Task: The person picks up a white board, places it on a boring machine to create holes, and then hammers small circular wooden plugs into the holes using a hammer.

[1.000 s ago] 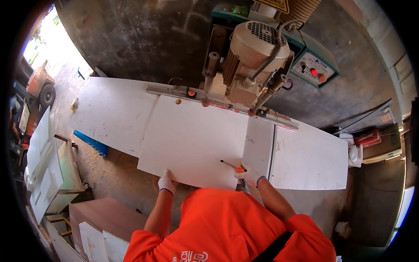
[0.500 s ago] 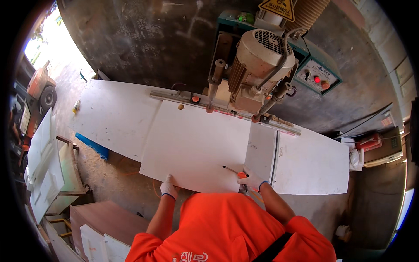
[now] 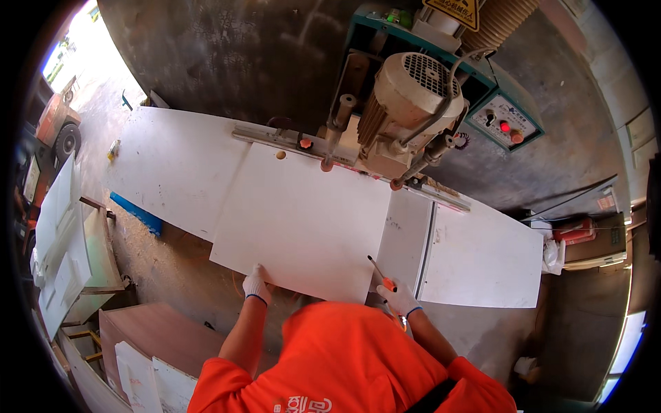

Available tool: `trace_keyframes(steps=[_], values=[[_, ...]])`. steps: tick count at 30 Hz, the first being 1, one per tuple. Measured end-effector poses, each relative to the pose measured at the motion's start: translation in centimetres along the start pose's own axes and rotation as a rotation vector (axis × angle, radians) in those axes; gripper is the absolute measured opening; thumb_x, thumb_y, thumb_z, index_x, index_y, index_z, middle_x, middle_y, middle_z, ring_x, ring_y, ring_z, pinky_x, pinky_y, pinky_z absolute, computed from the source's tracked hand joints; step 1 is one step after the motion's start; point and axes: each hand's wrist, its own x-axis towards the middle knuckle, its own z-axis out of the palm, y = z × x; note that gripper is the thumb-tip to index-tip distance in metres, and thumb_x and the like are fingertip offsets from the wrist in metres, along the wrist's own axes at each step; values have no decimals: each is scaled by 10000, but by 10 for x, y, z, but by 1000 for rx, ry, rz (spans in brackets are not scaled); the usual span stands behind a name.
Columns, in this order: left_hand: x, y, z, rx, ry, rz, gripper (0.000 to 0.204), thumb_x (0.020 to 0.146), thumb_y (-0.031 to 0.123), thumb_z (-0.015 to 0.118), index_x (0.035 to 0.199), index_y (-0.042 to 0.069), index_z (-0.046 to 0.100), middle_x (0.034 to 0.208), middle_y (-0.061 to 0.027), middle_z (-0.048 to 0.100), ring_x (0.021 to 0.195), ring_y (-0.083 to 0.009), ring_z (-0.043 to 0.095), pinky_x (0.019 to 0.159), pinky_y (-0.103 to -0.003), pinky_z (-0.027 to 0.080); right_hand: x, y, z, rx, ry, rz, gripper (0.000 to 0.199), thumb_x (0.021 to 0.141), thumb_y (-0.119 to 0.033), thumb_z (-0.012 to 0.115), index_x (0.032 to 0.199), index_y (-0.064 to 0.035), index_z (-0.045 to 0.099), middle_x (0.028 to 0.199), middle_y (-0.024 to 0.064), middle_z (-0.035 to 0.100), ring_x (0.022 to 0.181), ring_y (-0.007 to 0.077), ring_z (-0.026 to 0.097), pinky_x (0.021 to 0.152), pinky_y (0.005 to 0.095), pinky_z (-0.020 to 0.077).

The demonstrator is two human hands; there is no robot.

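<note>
1. A bright orange-red fabric shirt [image 3: 348, 358] has short sleeves [image 3: 224, 380].
2. White printed markings [image 3: 308, 405] sit on it.
3. A black strap [image 3: 434, 397] crosses its right side.
4. White fabric gloves [image 3: 253, 278] with blue cuff edges [image 3: 257, 299] cover left hand [image 3: 255, 283] and right hand [image 3: 401, 300].

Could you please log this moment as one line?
left hand: at near edge of white panel; right hand: holding orange-handled tool; white panel: lying on worktable; machine: red light lit

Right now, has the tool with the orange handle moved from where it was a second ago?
Yes. The orange-handled tool in the right hand has shifted rightward, closer to the dark strip along the white table.
</note>
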Motion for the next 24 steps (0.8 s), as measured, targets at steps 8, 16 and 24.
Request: trace_keyframes(steps=[8,16,24], values=[[1,-6,12,-29,64,64,475,949,329,671,1326,72,538,1243,-94,622,1065,-274,640,842,-481,576,-23,55,-12,-53,60,37,606,882,-486,659,1179,41,634,937,202,707,861,319,693,807,413,530],[-17,-41,34,-143,111,119,456,981,402,613,1277,59,556,1148,-76,651,942,-255,677,730,-432,595,-59,72,-51,-180,89,137,666,895,-605,562,1192,-15,650,1113,279,697,1105,449,651,963,496,495],[-105,-237,-7,-40,-133,-153,448,968,465,605,1145,54,592,931,-63,625,635,-183,558,484,-329,412,-95,150,-70,-131,32,83,642,883,-582,575,1196,-27,655,1096,283,698,1078,450,659,942,497,504]])
